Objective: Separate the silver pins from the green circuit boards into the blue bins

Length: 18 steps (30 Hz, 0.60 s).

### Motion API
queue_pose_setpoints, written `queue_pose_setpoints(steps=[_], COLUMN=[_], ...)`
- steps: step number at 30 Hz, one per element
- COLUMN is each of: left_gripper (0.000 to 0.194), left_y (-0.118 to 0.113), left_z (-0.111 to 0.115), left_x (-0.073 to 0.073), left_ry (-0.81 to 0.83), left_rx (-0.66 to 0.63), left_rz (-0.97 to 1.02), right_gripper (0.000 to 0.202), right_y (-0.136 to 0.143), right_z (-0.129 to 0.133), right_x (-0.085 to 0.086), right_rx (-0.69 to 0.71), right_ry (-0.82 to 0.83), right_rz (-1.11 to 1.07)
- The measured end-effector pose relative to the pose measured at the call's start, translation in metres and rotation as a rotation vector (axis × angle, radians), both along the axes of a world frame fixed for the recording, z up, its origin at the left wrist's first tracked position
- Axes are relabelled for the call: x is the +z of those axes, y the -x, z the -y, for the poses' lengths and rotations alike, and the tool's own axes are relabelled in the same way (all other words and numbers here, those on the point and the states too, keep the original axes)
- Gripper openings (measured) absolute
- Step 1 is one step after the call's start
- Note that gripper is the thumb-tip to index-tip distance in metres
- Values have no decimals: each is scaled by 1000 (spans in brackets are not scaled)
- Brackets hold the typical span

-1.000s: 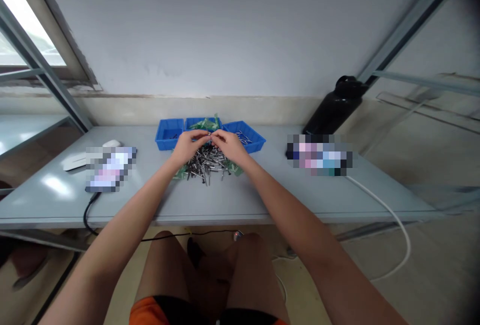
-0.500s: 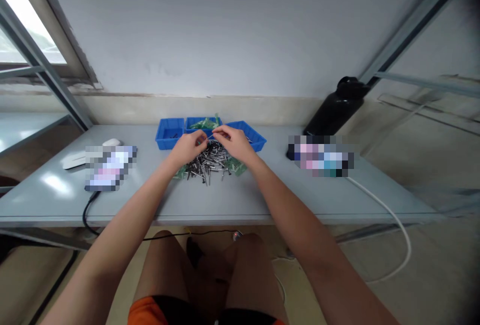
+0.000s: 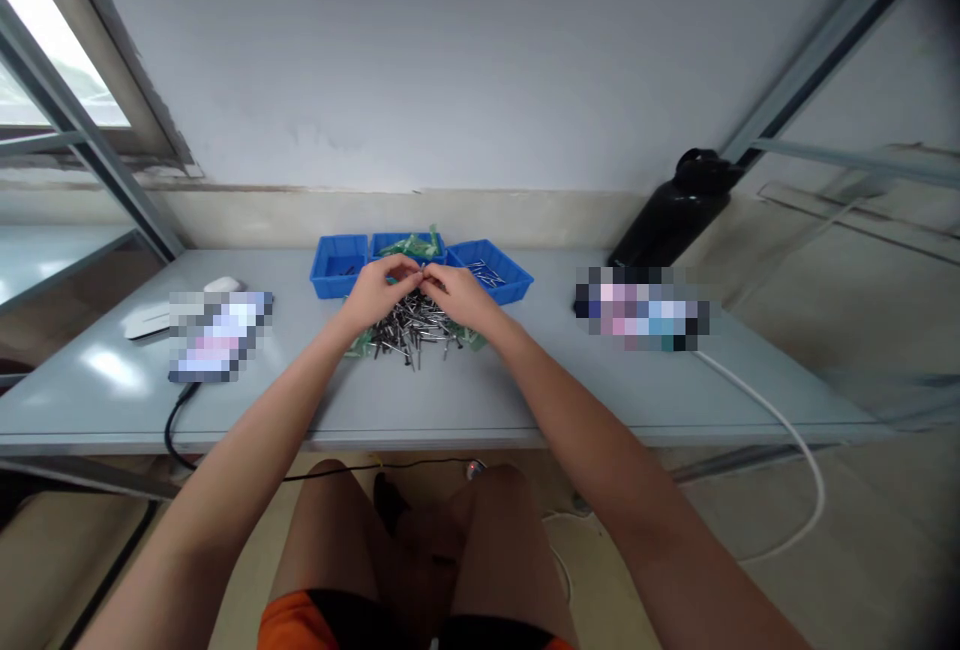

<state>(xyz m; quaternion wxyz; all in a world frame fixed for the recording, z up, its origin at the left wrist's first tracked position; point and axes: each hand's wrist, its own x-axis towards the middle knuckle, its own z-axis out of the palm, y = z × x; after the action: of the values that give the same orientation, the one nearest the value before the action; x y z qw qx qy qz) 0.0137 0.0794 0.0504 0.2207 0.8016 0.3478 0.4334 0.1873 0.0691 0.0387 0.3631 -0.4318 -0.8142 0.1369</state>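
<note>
My left hand (image 3: 381, 292) and my right hand (image 3: 457, 296) meet fingertip to fingertip above a pile of metal screws (image 3: 412, 330). Both are pinched on something too small to make out. Behind them stand three blue bins: the left bin (image 3: 339, 280) has a few dark pieces, the middle bin (image 3: 377, 248) holds green plastic wrap (image 3: 414, 247), and the angled right bin (image 3: 514, 287) contains silvery screws (image 3: 486, 273). More green plastic (image 3: 360, 344) lies at the pile's left edge, and some shows at its right, partly behind my right hand.
On the grey table (image 3: 450, 410), a phone (image 3: 217, 340) with a black cable and a white mouse (image 3: 223, 285) are at the left. A black bottle (image 3: 671, 215) and a blurred device (image 3: 637, 315) with a white cable are at the right.
My hands have come together, fingertips now touching. My right hand has shifted slightly down and left, uncovering more of the right bin and its screws. The thin piece seen between the fingers is now hidden.
</note>
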Motion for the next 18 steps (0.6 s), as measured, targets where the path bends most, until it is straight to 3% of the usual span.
queue_pose_setpoints(steps=[4,7,12,18], left_gripper=[11,9,12,15], left_y=[0,2,2,0], left_z=[0,0,1,3], left_x=[0,-1,0,5], left_ry=[50,36,12,48], left_rx=[18,76,95,44], left_rz=[72,16,-55,47], right_gripper=[16,17,17,19], right_y=[-2,-4,-7,-6], right_z=[3,5,2,0], right_x=[6,10,9,4], right_rx=[-20,-46,-40,-44], right_ry=[5,11,1,32], right_rz=[-101,-185,-128,-121])
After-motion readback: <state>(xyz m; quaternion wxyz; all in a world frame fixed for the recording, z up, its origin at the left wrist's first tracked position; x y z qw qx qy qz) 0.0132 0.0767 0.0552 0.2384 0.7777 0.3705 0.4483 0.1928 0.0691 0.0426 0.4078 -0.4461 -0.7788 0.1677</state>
